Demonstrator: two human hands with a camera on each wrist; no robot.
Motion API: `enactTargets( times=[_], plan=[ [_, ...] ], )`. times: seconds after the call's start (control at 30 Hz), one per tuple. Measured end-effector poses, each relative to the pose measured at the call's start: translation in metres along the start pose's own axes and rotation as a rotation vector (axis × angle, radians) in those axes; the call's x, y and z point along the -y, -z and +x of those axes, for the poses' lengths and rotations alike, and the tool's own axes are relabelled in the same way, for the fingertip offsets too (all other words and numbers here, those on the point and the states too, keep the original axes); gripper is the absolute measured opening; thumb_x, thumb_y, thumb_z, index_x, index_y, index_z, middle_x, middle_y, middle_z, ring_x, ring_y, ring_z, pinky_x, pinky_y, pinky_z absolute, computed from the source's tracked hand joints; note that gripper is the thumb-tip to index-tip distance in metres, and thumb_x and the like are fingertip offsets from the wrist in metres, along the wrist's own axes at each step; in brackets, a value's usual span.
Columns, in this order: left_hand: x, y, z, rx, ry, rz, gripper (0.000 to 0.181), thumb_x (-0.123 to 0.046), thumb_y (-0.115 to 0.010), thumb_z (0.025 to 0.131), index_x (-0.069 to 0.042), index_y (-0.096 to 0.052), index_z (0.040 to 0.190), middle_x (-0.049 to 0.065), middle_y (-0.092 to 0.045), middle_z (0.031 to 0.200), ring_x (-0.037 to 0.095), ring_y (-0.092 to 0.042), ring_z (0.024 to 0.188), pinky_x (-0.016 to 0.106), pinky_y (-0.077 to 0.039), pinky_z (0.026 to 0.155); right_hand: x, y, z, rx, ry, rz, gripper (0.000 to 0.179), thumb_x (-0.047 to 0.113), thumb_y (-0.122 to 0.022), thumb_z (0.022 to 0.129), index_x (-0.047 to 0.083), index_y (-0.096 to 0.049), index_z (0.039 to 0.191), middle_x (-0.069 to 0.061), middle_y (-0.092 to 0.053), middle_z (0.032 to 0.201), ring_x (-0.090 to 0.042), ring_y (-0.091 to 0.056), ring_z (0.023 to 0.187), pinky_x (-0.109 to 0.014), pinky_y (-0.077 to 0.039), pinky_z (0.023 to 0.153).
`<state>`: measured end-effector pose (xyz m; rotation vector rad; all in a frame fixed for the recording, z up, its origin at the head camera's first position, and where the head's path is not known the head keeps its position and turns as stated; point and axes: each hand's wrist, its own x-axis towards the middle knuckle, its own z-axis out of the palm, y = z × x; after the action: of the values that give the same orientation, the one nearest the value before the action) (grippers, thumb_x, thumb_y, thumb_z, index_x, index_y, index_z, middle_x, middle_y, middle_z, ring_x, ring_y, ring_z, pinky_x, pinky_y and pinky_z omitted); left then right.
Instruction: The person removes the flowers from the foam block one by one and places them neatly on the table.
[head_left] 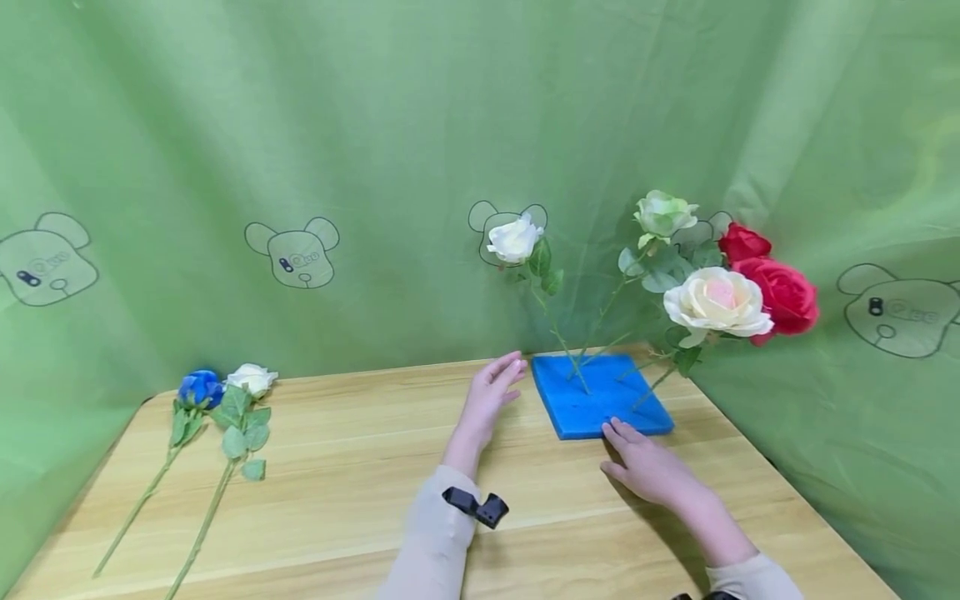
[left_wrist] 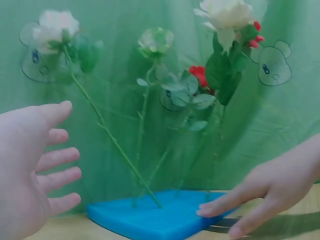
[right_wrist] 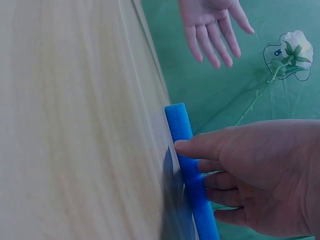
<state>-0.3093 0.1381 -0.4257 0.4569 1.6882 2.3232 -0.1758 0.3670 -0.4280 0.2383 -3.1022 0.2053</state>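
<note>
A flat blue foam board (head_left: 558,417) lies toward the table's back right, with several artificial roses stuck upright or slanting in it. Among them are a white rose (head_left: 515,239), a pale green rose (head_left: 664,214), a cream rose (head_left: 717,302) and red roses (head_left: 787,296). My right hand (head_left: 651,467) rests its fingertips on the board's front edge, fingers extended; in the right wrist view the thumb lies along the foam's side. My left hand (head_left: 489,400) is held just left of the board, fingers spread and nothing in it, below the white rose.
On the table's left lie a blue rose (head_left: 200,389) and another white rose (head_left: 252,379), their stems pointing toward the front. A green curtain (head_left: 405,167) with bear-face outlines hangs behind and beside the wooden table (head_left: 337,467).
</note>
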Motion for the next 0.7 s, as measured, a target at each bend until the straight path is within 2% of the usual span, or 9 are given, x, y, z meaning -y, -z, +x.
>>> enactTargets(
  times=[0.33, 0.53, 0.7],
  plan=[
    [0.028, -0.036, 0.017, -0.003, 0.053, -0.241, 0.044, -0.031, -0.056, 0.099, -0.009, -0.053, 0.138, 0.019, -0.054, 0.14, 0.035, -0.05, 0.133, 0.053, -0.036, 0.115, -0.002, -0.002, -0.001, -0.014, 0.0, -0.011, 0.06, 0.027, -0.065, 0.092, -0.009, -0.048, 0.137, -0.033, -0.043, 0.144, -0.049, -0.045, 0.13, -0.06, -0.043, 0.104],
    [0.044, -0.052, 0.029, -0.011, 0.1, -0.319, 0.049, -0.031, -0.055, 0.1, -0.005, -0.049, 0.141, 0.015, -0.058, 0.137, 0.034, -0.05, 0.133, 0.051, -0.037, 0.115, -0.001, 0.001, 0.002, 0.006, -0.005, -0.013, 0.061, 0.03, -0.064, 0.093, -0.007, -0.047, 0.139, -0.031, -0.043, 0.145, -0.048, -0.045, 0.131, -0.06, -0.044, 0.103],
    [0.054, -0.061, 0.036, -0.011, 0.137, -0.342, 0.049, -0.031, -0.056, 0.099, -0.006, -0.049, 0.141, 0.019, -0.055, 0.14, 0.034, -0.051, 0.133, 0.049, -0.038, 0.115, 0.0, 0.003, 0.001, 0.012, -0.01, -0.006, 0.061, 0.03, -0.064, 0.093, -0.007, -0.047, 0.139, -0.031, -0.042, 0.146, -0.048, -0.045, 0.131, -0.059, -0.043, 0.105]
  ],
)
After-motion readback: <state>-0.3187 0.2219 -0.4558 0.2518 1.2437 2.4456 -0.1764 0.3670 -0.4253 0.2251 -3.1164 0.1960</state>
